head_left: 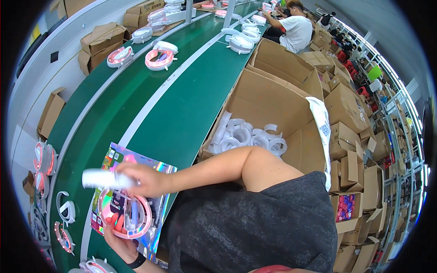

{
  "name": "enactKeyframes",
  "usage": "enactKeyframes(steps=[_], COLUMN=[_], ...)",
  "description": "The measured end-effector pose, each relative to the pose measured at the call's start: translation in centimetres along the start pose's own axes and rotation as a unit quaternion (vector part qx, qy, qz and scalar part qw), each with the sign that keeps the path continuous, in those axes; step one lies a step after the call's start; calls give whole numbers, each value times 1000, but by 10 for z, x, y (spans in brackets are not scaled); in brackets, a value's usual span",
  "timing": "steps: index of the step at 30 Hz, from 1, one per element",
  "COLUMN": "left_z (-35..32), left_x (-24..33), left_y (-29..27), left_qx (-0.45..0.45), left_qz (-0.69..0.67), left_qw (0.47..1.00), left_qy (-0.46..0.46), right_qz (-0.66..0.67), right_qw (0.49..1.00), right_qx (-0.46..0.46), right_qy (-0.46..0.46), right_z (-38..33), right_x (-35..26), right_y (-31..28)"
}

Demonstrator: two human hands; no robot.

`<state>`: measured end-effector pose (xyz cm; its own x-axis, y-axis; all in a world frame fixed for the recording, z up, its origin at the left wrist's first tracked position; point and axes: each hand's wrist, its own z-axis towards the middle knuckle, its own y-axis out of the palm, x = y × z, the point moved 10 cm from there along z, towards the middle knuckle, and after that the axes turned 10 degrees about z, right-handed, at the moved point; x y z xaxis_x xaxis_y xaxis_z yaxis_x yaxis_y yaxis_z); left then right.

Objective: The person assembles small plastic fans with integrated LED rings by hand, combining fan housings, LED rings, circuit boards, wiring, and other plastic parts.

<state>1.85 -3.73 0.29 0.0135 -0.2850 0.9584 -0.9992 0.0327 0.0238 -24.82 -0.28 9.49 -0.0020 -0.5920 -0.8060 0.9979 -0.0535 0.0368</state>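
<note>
Head view: the long green belt-topped worktop (182,109) runs toward twelve o'clock. At three o'clock an open brown cardboard box (273,104) keeps white plastic rings (248,136) within reach. At seven o'clock a shiny holographic printed card (136,173) backs the pink-and-white plastic ring (129,216), steadied by the left hand (120,243), its grip closed on the rim. The right hand (145,179) clasps a white plastic piece (102,178) just above it.

I count two hands of mine, the left (119,240) under one pink ring (126,215) and the right (144,179) around one white piece (102,178), with one glossy card (160,170) beneath. Farther up the green belt (182,109) sit two more pink rings (160,58). One open box (273,102) holds a heap of white rings (248,136), too many to count.
</note>
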Motion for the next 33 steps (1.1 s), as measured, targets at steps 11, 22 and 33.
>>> enactKeyframes(steps=[11, 22, 33], left_z=[-56, -55, -34], left_x=[54, 21, 12], left_y=[-18, 67, 56], left_qx=[189, -98, -36], left_qz=[667, 569, 535], left_qw=[620, 733, 788], left_qy=[368, 361, 302], right_qz=[-323, -173, -251], right_qw=[927, 960, 946], right_qx=[104, -182, -199], right_qy=[163, 126, 56], right_z=[-7, -66, -46], right_x=[80, 40, 36], right_y=[-79, 22, 82])
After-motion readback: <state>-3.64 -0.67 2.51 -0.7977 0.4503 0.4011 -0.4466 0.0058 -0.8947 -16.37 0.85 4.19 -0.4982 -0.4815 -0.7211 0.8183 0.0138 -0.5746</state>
